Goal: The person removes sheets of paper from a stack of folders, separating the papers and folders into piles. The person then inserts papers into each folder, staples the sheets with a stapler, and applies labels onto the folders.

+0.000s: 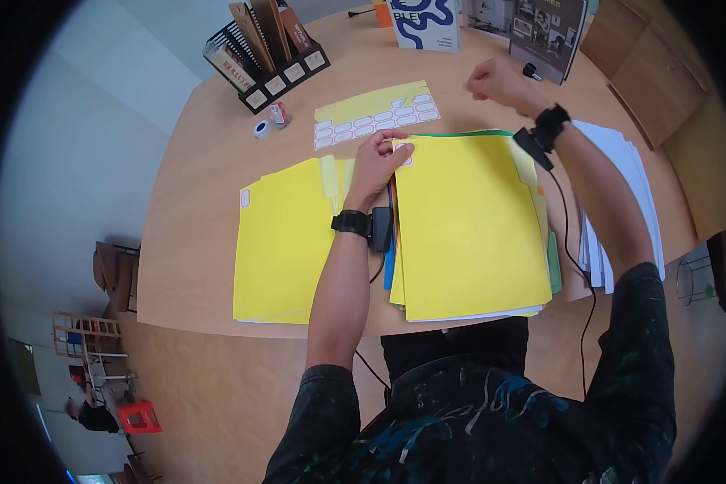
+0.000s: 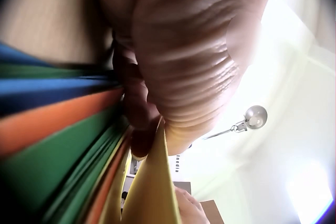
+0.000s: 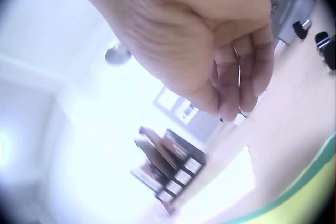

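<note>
My left hand [image 1: 373, 168] pinches the upper left corner of a yellow folder [image 1: 476, 234], its thumb over a red-bordered white label [image 1: 403, 155]. The left wrist view shows this yellow folder [image 2: 156, 182] lifting away at its edge from orange, green and blue folders [image 2: 63, 134] beneath. Raised beyond the stack's far right corner is my right hand [image 1: 504, 85]. Its fingers [image 3: 231, 85] are loosely bent towards the thumb, and no object shows clearly between them. A second pile of yellow folders [image 1: 282, 250] lies left of my left forearm, with a label [image 1: 245, 198] at its corner.
A label sheet with yellow backing [image 1: 375, 121] lies behind the folders, near a small tape roll [image 1: 261, 129] and a little red-and-white box [image 1: 279, 114]. A black book rack [image 1: 286, 79] and upright books [image 1: 427, 28] stand farther back. Black clips [image 1: 531, 71] sit near white papers [image 1: 621, 177].
</note>
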{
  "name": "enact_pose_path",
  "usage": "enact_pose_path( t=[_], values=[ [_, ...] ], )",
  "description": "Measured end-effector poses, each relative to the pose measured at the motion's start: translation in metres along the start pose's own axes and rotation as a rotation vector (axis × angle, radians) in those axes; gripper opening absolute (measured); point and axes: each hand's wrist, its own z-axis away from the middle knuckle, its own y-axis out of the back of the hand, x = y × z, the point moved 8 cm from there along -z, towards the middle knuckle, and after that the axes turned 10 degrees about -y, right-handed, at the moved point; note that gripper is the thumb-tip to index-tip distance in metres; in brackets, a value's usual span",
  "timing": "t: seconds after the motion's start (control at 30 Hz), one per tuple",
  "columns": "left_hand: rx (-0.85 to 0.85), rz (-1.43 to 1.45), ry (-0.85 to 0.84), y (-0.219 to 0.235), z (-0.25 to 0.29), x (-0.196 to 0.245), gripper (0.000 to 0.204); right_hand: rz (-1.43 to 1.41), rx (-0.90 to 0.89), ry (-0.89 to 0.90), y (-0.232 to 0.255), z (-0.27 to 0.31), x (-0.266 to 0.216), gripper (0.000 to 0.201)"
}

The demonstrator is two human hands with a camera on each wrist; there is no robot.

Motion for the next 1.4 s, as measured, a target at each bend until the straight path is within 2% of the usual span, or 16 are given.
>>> enact_pose_path(
  t=[0.07, 0.17, 0.2, 0.27, 0.47, 0.6, 0.67, 0.7, 0.77, 0.8, 0.87, 1.0, 1.07, 1.3, 1.37, 1.4],
  values=[
    [0.009, 0.023, 0.008, -0.001, 0.002, 0.003, 0.032, 0.340, 0.053, 0.087, -0.037, -0.013, -0.008, 0.032],
    [0.020, 0.044, -0.004, 0.001, 0.000, 0.002, 0.032, 0.291, 0.166, 0.092, -0.071, -0.037, 0.005, 0.037],
    [0.019, 0.047, -0.015, 0.001, 0.000, 0.001, 0.033, 0.284, 0.169, 0.096, -0.079, -0.044, 0.006, 0.037],
    [0.019, 0.053, -0.011, 0.001, 0.001, 0.000, 0.032, 0.453, 0.099, 0.194, -0.098, -0.046, -0.003, 0.038],
    [0.043, 0.074, 0.007, 0.002, 0.001, -0.002, 0.031, 0.574, 0.005, 0.220, -0.104, -0.040, -0.007, 0.041],
    [0.029, 0.047, -0.026, 0.004, 0.000, 0.000, 0.029, 0.550, 0.004, 0.218, -0.107, -0.038, 0.000, 0.039],
    [0.031, 0.056, -0.037, 0.006, -0.003, -0.006, 0.028, 0.666, 0.197, 0.330, -0.102, -0.029, -0.015, 0.035],
    [0.049, 0.037, -0.055, 0.009, -0.005, -0.008, 0.028, 0.668, 0.194, 0.326, -0.101, -0.023, -0.013, 0.035],
    [0.066, 0.021, -0.073, 0.011, -0.005, -0.009, 0.028, 0.284, 0.147, 0.344, -0.087, 0.025, -0.049, 0.037],
    [0.075, 0.068, -0.056, 0.010, -0.005, -0.006, 0.028, 0.285, 0.147, 0.339, -0.089, 0.040, -0.057, 0.037],
    [0.078, 0.118, -0.033, 0.008, -0.003, -0.003, 0.028, 0.174, -0.068, 0.310, -0.107, 0.063, -0.063, 0.043],
    [0.054, 0.051, -0.044, 0.008, -0.002, 0.002, 0.028, 0.188, -0.051, 0.320, -0.127, 0.072, -0.055, 0.047],
    [0.054, 0.070, -0.067, 0.006, -0.001, 0.003, 0.029, 0.108, -0.085, 0.243, -0.133, 0.068, -0.046, 0.044],
    [0.035, 0.050, -0.071, 0.011, -0.005, -0.008, 0.031, -0.052, -0.100, 0.252, -0.138, 0.065, -0.037, 0.032],
    [0.018, 0.004, -0.081, 0.012, -0.006, -0.008, 0.031, 0.022, -0.108, 0.132, -0.137, 0.058, -0.028, 0.028],
    [0.021, 0.004, -0.085, 0.012, -0.006, -0.008, 0.031, 0.025, -0.107, 0.136, -0.136, 0.059, -0.028, 0.028]
  ],
)
